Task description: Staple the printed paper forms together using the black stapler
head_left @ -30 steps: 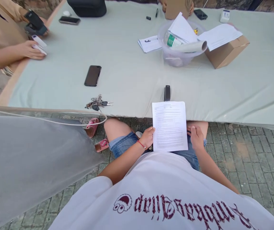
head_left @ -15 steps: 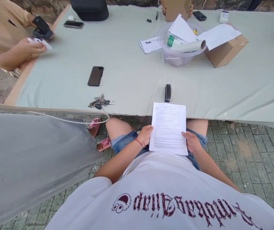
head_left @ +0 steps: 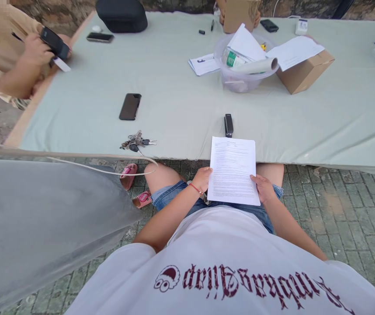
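Observation:
Printed paper (head_left: pixel 233 173) is held over my lap, its far end overlapping the table's near edge. I cannot tell whether it is one sheet or several. My left hand (head_left: pixel 202 180) pinches its left edge, and a red bracelet circles that wrist. On the opposite edge, my right hand (head_left: pixel 262 188) grips with the thumb on top and the fingers hidden beneath. Just past the paper's top edge lies a black stapler (head_left: pixel 228 124) on the cloth. A bunch of keys (head_left: pixel 137 141) and a dark phone (head_left: pixel 130 106) are farther left.
A clear plastic tub (head_left: pixel 240 83) holds papers, a bottle and a white roll. Beside it stands a cardboard box (head_left: pixel 305 74) with a sheet on top. A black case (head_left: pixel 121 16) sits at the back. Another person's hand (head_left: pixel 38 50) holds a black device at the left.
Both my hands have raised the paper slightly away from my body, toward the table. At the left, the other person's hand has moved up to the black device.

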The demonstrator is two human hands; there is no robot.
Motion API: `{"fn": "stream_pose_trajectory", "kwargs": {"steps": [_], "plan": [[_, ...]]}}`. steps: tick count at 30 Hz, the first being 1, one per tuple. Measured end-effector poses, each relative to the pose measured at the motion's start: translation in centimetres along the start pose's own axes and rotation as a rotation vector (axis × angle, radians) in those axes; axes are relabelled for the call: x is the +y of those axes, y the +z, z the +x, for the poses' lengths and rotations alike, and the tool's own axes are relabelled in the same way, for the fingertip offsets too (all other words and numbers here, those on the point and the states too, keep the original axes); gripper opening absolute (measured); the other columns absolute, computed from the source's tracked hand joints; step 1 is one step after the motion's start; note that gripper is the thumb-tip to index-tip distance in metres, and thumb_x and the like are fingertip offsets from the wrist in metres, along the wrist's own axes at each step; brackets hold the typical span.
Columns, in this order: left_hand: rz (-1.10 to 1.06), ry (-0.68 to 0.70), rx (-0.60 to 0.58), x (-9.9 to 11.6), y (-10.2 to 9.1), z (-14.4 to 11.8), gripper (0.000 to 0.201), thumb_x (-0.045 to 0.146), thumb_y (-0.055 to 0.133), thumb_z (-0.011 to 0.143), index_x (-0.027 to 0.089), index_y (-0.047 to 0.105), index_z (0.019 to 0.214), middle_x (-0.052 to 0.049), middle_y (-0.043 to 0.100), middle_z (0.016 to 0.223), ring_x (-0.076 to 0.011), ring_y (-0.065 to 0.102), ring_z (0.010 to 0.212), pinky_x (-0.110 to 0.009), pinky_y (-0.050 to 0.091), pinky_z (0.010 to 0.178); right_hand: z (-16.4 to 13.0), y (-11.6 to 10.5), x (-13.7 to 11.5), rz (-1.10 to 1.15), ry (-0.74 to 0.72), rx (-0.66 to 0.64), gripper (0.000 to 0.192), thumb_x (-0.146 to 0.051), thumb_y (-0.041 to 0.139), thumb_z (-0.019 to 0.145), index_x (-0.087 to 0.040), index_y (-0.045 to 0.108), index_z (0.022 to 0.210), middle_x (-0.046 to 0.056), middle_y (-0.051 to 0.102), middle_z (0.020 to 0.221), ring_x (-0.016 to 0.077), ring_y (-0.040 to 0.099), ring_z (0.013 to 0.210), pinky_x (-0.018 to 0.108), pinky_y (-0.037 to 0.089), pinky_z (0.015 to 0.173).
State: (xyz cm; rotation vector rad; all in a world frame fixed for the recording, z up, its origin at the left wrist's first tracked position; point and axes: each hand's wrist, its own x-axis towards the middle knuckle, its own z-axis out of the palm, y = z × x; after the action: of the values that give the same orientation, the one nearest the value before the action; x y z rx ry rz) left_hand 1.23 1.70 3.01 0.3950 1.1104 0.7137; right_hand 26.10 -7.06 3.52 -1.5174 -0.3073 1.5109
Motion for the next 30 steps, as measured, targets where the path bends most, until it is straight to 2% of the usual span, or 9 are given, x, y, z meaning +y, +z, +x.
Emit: {"fn": "stream_pose_trajectory", "kwargs": {"steps": [4,7,9,12,15,20,23,26,30], "plan": [[-0.013,0.047,-0.035,0.7,0.6,0.5,0.019,0.024,0.084,0.073,0.013,0.068,0.072,-0.005,0.072,0.071,-0.0168,0.065,0.068,-0.033,0.05,0.074,1.0,-0.1,-0.6,-0.001,0.003,0.027,0.02,-0.032,0.082,0.072,-0.025,0.073,0.088,0.005,0.081,0.09,0.0266,0.078,0.082,0.043,0.068,0.086],[-0.076,0.073,-0.106,0.6,0.3,-0.2,0.028,0.033,0.089,0.07,0.014,0.07,0.078,-0.006,0.075,0.078,-0.0185,0.068,0.074,-0.033,0.052,0.079,1.2,-0.4,-0.5,0.003,-0.004,0.008,0.023,-0.032,0.083,0.072,-0.023,0.074,0.091,0.005,0.081,0.092,0.0256,0.078,0.082,0.042,0.067,0.086],[-0.13,0.024,-0.18,0.1,-0.4,-1.1,0.035,0.042,0.089,0.071,0.015,0.073,0.087,-0.009,0.079,0.091,-0.0216,0.071,0.084,-0.035,0.054,0.084,1.0,-0.6,-0.3,-0.007,-0.019,-0.02,0.023,-0.034,0.083,0.075,-0.024,0.074,0.094,0.005,0.081,0.094,0.0254,0.078,0.085,0.041,0.067,0.087],[-0.133,-0.159,-0.269,-1.3,-1.6,-2.4,0.045,0.051,0.084,0.077,0.014,0.077,0.103,-0.015,0.08,0.106,-0.0281,0.074,0.097,-0.042,0.056,0.091,0.6,-0.6,0.0,-0.009,-0.028,-0.036,0.022,-0.035,0.082,0.077,-0.026,0.074,0.095,0.003,0.081,0.094,0.0246,0.078,0.086,0.04,0.067,0.086],[-0.085,-0.213,-0.248,-2.9,-2.5,-3.1,0.042,0.044,0.087,0.077,0.011,0.077,0.102,-0.017,0.08,0.103,-0.031,0.075,0.099,-0.046,0.056,0.097,0.3,-0.3,0.3,0.026,-0.024,-0.038,0.024,-0.036,0.083,0.078,-0.026,0.072,0.097,0.002,0.081,0.096,0.0241,0.078,0.086,0.041,0.068,0.085],[-0.12,-0.101,-0.144,-4.6,-2.2,-2.8,0.045,0.036,0.091,0.073,0.009,0.075,0.106,-0.017,0.08,0.1,-0.032,0.077,0.097,-0.054,0.055,0.103,0.0,-0.3,0.8,0.052,-0.007,0.02,0.038,-0.039,0.09,0.073,-0.027,0.066,0.1,0.001,0.08,0.094,0.0231,0.077,0.084,0.039,0.068,0.08],[-0.171,-0.051,-0.116,-4.8,-1.8,-2.7,0.048,0.027,0.092,0.07,0.01,0.074,0.111,-0.015,0.08,0.108,-0.0325,0.076,0.103,-0.056,0.052,0.109,-0.3,-0.6,1.3,0.002,0.018,-0.002,0.047,-0.038,0.094,0.067,-0.026,0.067,0.104,0.002,0.081,0.103,0.0255,0.078,0.092,0.041,0.067,0.084],[-0.243,-0.072,-0.168,-4.7,-2.0,-2.9,0.046,0.026,0.087,0.076,0.011,0.073,0.117,-0.015,0.079,0.116,-0.0344,0.072,0.116,-0.056,0.047,0.115,-0.4,-1.1,1.7,-0.053,-0.003,-0.004,0.047,-0.041,0.092,0.069,-0.028,0.07,0.109,0.002,0.08,0.112,0.0284,0.078,0.101,0.043,0.066,0.09],[-0.352,-0.239,-0.321,-4.8,-2.9,-3.0,0.042,0.038,0.071,0.091,0.011,0.071,0.123,-0.017,0.076,0.123,-0.0378,0.064,0.131,-0.058,0.044,0.118,-0.1,-2.0,1.8,-0.084,-0.038,0.011,0.04,-0.046,0.087,0.073,-0.032,0.075,0.108,0.001,0.08,0.115,0.0308,0.076,0.109,0.047,0.064,0.098]]}}
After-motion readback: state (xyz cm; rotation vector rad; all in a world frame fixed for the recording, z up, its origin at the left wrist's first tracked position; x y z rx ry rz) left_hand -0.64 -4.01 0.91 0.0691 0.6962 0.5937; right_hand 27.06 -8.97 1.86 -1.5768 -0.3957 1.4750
